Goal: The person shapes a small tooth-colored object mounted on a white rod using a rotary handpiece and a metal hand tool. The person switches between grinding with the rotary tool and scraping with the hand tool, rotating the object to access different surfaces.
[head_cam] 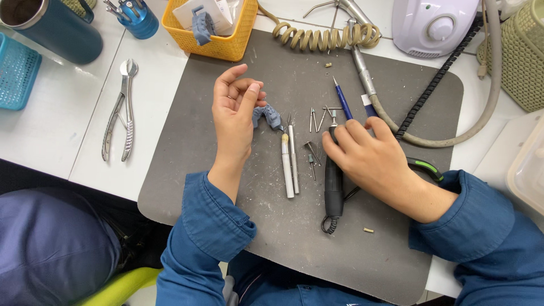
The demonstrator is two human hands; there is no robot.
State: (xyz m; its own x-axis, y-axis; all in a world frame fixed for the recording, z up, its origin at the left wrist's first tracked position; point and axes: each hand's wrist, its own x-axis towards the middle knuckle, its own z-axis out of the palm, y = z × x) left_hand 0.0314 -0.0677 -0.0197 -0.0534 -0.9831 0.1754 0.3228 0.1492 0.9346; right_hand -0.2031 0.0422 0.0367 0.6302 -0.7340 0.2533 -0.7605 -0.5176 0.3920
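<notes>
My left hand hovers over the grey mat with its fingers loosely curled and thumb and forefinger close together. A blue-grey dental model sits right against its thumb side; whether the hand holds it is unclear. My right hand lies on the mat with thumb and fingers closed around the upper part of a black handpiece, whose metal tip points away from me. Two slim white hand tools lie between the hands.
Small burs and a blue pen-like tool lie on the mat. Metal pliers rest to the left. Behind are a yellow basket, a teal cup, a coiled cord, a white machine and a green basket.
</notes>
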